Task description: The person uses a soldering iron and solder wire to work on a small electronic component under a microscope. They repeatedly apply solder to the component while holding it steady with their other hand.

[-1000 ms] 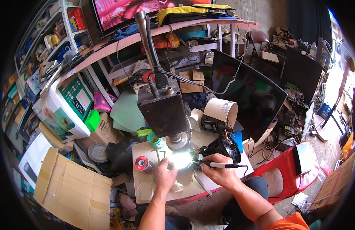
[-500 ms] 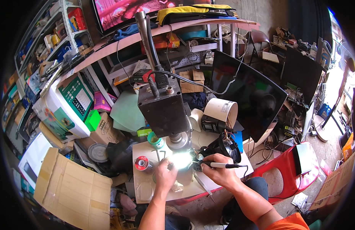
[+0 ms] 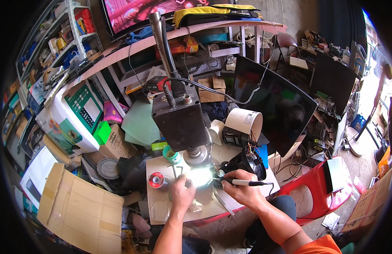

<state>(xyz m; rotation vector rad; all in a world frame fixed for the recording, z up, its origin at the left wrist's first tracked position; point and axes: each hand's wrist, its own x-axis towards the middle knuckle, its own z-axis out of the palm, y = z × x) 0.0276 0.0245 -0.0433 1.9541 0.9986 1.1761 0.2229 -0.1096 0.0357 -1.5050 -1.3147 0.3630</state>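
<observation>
Still no visible change | right hand (image 3: pixel 240 190) grips thin white-handled soldering iron (image 3: pixel 246 183) | left hand (image 3: pixel 183 194) stays curled at brightly lit work spot (image 3: pixel 201 176), its hold unclear

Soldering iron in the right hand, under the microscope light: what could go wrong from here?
1. The soldering iron in the right hand has its tip close to the left hand, whose fingers sit at the lit spot; a slip could burn them.
2. The iron's cord runs off the table edge by the knee; a snag might jerk the tip.
3. The solder spool stands right by the left hand and could be knocked off.
</observation>
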